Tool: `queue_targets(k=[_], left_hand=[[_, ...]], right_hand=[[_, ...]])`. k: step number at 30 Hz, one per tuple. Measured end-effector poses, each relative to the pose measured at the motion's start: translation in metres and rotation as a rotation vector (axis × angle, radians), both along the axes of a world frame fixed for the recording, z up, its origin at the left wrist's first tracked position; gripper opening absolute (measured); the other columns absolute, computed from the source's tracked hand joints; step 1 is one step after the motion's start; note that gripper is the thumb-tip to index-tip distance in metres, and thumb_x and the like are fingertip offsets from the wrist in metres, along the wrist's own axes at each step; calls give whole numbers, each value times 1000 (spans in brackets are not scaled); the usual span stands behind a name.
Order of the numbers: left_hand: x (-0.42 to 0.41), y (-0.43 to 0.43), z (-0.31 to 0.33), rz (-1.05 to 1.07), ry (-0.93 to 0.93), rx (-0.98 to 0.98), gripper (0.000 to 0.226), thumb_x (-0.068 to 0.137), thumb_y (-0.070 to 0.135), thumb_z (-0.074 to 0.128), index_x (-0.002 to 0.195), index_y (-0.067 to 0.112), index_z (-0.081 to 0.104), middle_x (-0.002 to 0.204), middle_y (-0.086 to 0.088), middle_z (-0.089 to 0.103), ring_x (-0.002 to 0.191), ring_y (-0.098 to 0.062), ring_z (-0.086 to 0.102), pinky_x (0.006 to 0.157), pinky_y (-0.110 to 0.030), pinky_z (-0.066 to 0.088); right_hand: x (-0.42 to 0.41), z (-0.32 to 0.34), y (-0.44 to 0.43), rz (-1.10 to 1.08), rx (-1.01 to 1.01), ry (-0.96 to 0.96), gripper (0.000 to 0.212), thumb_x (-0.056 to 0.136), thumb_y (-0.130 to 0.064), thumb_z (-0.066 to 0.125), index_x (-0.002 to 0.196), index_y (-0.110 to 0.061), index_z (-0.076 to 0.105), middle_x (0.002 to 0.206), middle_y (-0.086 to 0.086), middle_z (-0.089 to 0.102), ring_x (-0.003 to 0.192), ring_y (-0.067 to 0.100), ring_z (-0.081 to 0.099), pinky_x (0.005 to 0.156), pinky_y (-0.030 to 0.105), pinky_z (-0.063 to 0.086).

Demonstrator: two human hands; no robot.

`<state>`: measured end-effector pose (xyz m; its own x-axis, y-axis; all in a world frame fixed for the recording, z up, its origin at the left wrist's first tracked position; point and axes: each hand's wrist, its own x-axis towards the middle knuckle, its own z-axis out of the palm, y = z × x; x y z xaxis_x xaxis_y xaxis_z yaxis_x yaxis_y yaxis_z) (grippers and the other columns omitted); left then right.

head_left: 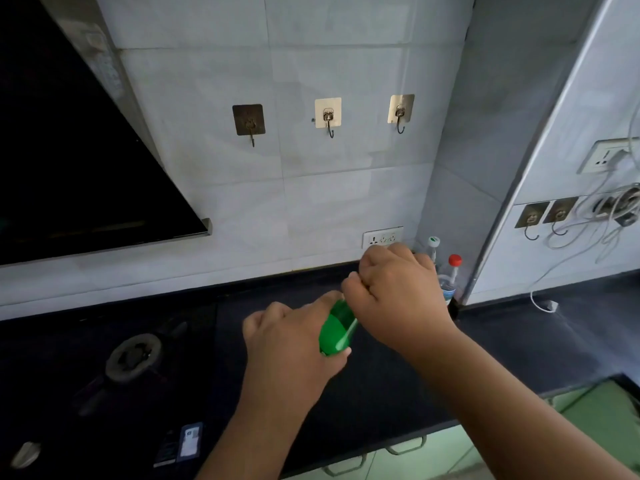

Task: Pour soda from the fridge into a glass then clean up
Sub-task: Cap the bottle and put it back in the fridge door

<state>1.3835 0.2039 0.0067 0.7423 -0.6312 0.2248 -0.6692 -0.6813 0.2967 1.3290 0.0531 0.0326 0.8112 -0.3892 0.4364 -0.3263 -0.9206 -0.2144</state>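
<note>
Two bare forearms reach over the dark surface point(381, 393). At far left sits a gas burner point(133, 355). The left hand point(294, 344) wraps its fingers round the body of the tilted green soda bottle point(337, 327). The right hand point(394, 289) clenches over the bottle's top, hiding the cap. Two small bottles point(450, 275) stand in the right corner.

Left hand point(287, 344) grips the bottle point(337, 329); right hand point(394, 292) curls its fingers, seemingly round its top.
</note>
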Motion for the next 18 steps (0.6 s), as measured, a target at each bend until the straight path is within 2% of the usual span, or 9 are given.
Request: queue_targets(k=[2,4,6,9,12,15,18], left_hand=[[4,-3,-6,20,49,-4,78,73,71,65,138,63,24,86,29,42,107,-5,43,93,-29,20],[6,-3,-4,6,137,-38,77,71,70,69,137,65,27,83,30,39,102,-4,38,99,-30,25],[7,-7,0,13,225,-56,73,74,66,71,136,64,32,81,32,31,92,-4,26,103,-29,27],[3,-18,1,15,123,24,74,76,70,66,138,63,28,79,29,28,91,-2,27,96,-26,20],[4,-31,-5,42,19,57,75,76,68,65,139,61,26,74,30,31,102,-3,43,90,-27,13],[10,-43,-9,66,41,58,80,72,72,66,139,62,22,82,26,40,111,-4,46,91,-27,15],[14,-56,-5,96,112,-8,77,70,73,68,134,63,26,81,29,42,110,-4,46,95,-28,20]], right_hand=[[0,-1,-5,-27,-4,100,50,96,-49,34,78,-22,72,94,-14,51,92,11,44,89,36,33],[0,-5,-8,43,58,27,53,91,-61,35,70,-25,66,107,-16,46,98,10,42,87,37,30],[2,-11,-13,133,165,-103,48,87,-63,40,61,-26,55,111,-15,45,98,9,43,85,38,34],[5,-18,-20,127,149,-197,40,87,-50,42,60,-23,54,96,-16,52,89,9,46,85,42,41],[8,-17,-28,18,169,-87,50,84,-52,30,69,-20,66,84,-14,56,87,9,46,94,42,38],[9,-16,-44,42,263,37,60,86,-71,26,71,-25,60,87,-16,51,90,8,45,96,39,37],[7,-19,-66,198,485,61,68,71,-95,39,82,-30,54,95,-18,49,91,4,51,92,41,47]])
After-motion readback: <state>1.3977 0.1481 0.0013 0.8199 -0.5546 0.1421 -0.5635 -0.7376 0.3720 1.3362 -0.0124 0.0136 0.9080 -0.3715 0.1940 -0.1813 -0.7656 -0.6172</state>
